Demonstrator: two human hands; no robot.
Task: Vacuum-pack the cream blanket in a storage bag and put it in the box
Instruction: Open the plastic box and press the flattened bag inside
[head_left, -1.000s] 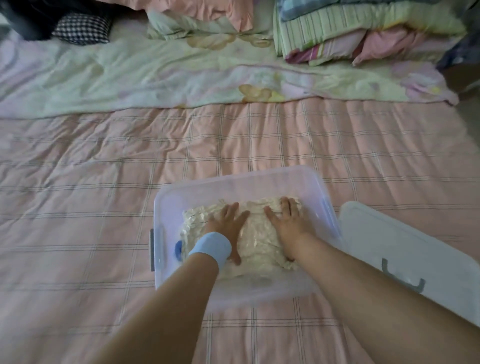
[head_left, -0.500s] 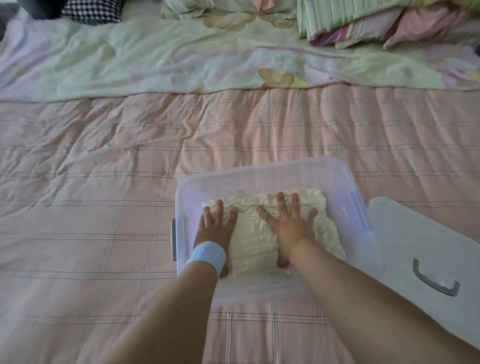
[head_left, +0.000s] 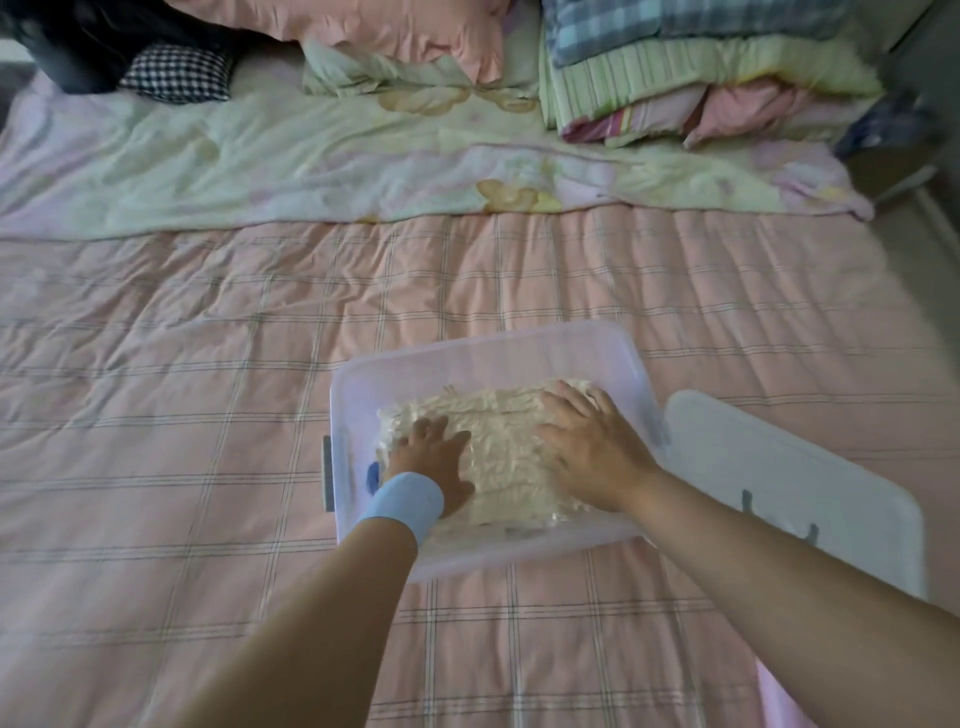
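Note:
A clear plastic box (head_left: 488, 348) sits on the pink checked bed cover. Inside it lies the cream blanket (head_left: 506, 452), squashed flat and wrinkled in its see-through storage bag. My left hand (head_left: 434, 462), with a light blue wristband, lies flat on the pack's left side, fingers spread. My right hand (head_left: 592, 447) presses flat on the pack's right side, close to the box's right wall. Neither hand grips anything. A blue part (head_left: 372, 478) shows at the pack's left edge, inside the box.
The box's white lid (head_left: 810, 483) lies on the bed just right of the box, handle side up. A pale green and lilac quilt (head_left: 363, 166) spreads across the far bed. Folded bedding (head_left: 701, 78) is stacked at the back right, a checked cushion (head_left: 176, 73) at the back left.
My right hand has slid from the middle of the pack to its right side, so the hands are wider apart. The left hand stays on the left part. The camera view has shifted.

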